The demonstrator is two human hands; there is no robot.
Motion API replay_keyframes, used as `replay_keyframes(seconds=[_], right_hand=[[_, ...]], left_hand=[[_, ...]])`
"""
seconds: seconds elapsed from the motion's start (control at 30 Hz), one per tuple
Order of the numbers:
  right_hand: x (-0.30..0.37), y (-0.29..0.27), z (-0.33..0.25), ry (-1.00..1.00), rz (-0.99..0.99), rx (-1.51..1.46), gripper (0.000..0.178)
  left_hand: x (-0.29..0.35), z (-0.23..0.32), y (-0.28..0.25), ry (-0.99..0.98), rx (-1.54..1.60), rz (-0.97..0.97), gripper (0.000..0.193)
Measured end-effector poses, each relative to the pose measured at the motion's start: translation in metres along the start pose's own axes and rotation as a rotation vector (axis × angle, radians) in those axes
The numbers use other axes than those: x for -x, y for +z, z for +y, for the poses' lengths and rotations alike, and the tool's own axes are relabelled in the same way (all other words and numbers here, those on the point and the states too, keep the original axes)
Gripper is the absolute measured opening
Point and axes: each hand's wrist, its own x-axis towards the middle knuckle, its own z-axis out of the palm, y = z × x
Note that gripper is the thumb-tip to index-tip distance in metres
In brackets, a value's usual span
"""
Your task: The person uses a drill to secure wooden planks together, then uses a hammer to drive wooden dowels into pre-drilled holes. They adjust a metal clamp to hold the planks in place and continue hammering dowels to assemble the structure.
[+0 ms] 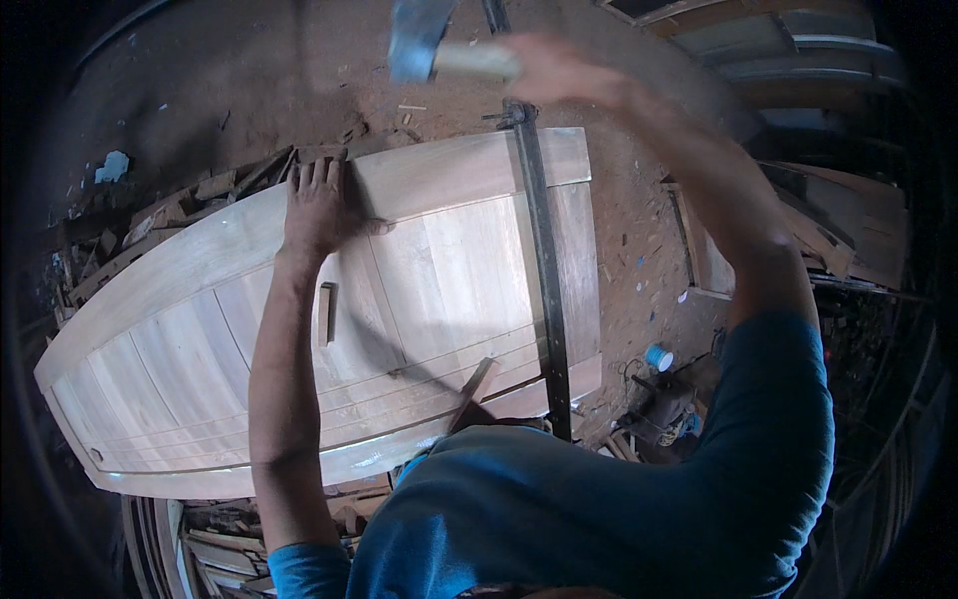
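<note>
A large pale wooden door panel [464, 260] with a framed edge and plank grooves lies across the middle. My left hand [321, 210] rests flat on its far frame rail, fingers stretched toward the far edge and thumb apart; it holds nothing visible. Beyond that edge, my right hand [559, 70] is raised and closed around the light wooden handle of a hatchet [419, 42]. The hatchet's broad metal head points left, and motion blurs the hand. A dark metal bar clamp [544, 260] spans the panel near its right end.
A small wood strip [325, 314] lies on the panel, and another stick [474, 389] leans near my body. Wood offcuts [170, 215] are piled beyond the far left edge. A small white-and-blue container [658, 357] is on the dirt floor. Wooden frames [843, 225] stand right.
</note>
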Motion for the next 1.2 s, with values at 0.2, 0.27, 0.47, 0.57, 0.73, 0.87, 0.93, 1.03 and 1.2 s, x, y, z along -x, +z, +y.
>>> replay_keyframes(seconds=[0.2,0.27,0.47,0.57,0.73,0.87,0.93,1.03,1.2], right_hand=[[-0.002,-0.100,0.118,0.483,0.319,0.281,0.036],[-0.009,-0.096,0.135,0.408,0.210,0.299,0.042],[0.067,-0.019,0.124,0.164,-0.145,0.219,0.042],[0.038,-0.006,0.116,0.112,-0.088,0.190,0.043],[-0.013,-0.020,0.119,0.157,0.066,0.168,0.044],[0.007,-0.023,0.126,0.177,0.010,0.182,0.045],[0.069,-0.009,0.132,0.228,-0.073,0.179,0.045],[0.103,0.008,0.134,0.237,-0.101,0.145,0.046],[0.121,0.032,0.135,0.417,0.080,0.082,0.047]], left_hand=[[-0.010,0.015,0.009,-0.006,-0.004,0.038,0.136],[-0.012,0.010,0.013,-0.022,0.003,0.012,0.139],[-0.009,0.001,0.019,-0.054,0.008,0.030,0.146],[-0.012,-0.001,0.021,-0.017,0.031,0.055,0.146],[-0.011,0.003,0.017,-0.026,0.053,0.028,0.144],[-0.009,-0.002,0.015,-0.085,0.008,-0.028,0.143],[-0.010,0.002,0.011,-0.053,0.029,-0.019,0.143],[-0.007,-0.005,0.021,-0.078,-0.009,0.027,0.140],[-0.023,-0.002,0.029,0.100,-0.022,0.016,0.131]])
